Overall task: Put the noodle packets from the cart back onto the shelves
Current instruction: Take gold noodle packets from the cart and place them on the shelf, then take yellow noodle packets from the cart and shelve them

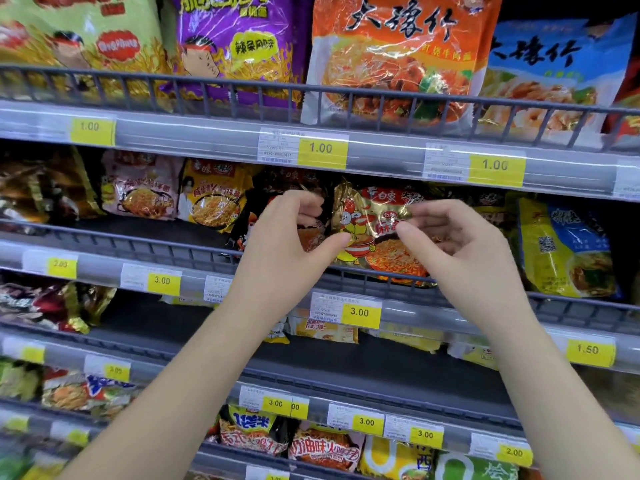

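Note:
A gold noodle packet (372, 233) with a cartoon chicken stands upright on the second shelf, behind the grey wire rail (194, 252). My left hand (291, 244) is at the packet's left side with fingers curled and apart, and its thumb tip touches the lower left corner. My right hand (457, 240) is at the right side, palm turned inward, with fingertips and thumb lying in front of the packet's right edge. Neither hand closes around the packet. A black noodle packet (249, 230) sits just behind my left hand. The cart is out of view.
Shelves of noodle packets fill the view: orange (398, 60) and purple (239, 46) bags above, a yellow-blue packet (568, 251) to the right, pink and yellow ones (142, 188) to the left. Yellow price tags line each shelf edge. The third shelf (346, 368) shows bare dark board.

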`<state>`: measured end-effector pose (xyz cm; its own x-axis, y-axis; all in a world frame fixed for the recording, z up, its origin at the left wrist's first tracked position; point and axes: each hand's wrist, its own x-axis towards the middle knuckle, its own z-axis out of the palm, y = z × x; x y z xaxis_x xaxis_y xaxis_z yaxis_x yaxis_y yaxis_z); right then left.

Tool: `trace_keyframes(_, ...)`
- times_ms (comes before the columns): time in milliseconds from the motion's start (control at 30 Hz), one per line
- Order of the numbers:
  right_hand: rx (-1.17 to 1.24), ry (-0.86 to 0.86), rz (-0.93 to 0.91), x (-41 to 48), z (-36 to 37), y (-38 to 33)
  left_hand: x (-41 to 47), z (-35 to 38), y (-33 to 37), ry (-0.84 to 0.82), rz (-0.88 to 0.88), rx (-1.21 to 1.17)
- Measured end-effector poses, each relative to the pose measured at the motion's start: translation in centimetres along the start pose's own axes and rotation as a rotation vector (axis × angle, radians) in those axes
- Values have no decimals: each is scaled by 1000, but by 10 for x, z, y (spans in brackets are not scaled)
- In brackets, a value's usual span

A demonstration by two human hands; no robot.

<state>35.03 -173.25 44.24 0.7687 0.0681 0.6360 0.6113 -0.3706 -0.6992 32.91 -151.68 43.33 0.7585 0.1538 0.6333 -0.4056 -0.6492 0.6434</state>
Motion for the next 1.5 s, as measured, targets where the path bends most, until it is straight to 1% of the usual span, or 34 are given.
trace_keyframes(100, 214, -110, -11, 0, 24, -12, -16, -22, 0, 28, -45, -64)
trace_keyframes(233, 415, -270, -17, -8, 75, -24, -43, -62, -11, 79, -130, -93)
trace_keyframes(367, 526, -440, -23, -23, 132, -46, -73, -113, -27, 166, -218, -80)
trace_keyframes(500, 577, -582, -20, -44, 192, -80, -109, -174, -49, 252, -282, -73)
trace_keyframes(633, 661, -697, -16, -75, 259, -132, -152, -247, -77, 349, -349, -65)
trace_keyframes(867, 804, -919, -64, -142, 401, -252, -230, -402, -128, 554, -423, -5)
trace_keyframes(1033, 926, -1046, -19, -191, 492, -316, -279, -490, -158, 677, -478, 31)
trace_keyframes(1167, 979, -1126, 24, -216, 549, -353, -306, -542, -181, 746, -546, 71)
trace_keyframes(1400, 1000, -1178, 99, -230, 645, -373, -322, -604, -233, 851, -644, 133)
trace_keyframes(1500, 1002, -1236, 118, -226, 699, -377, -317, -629, -266, 882, -701, 161)
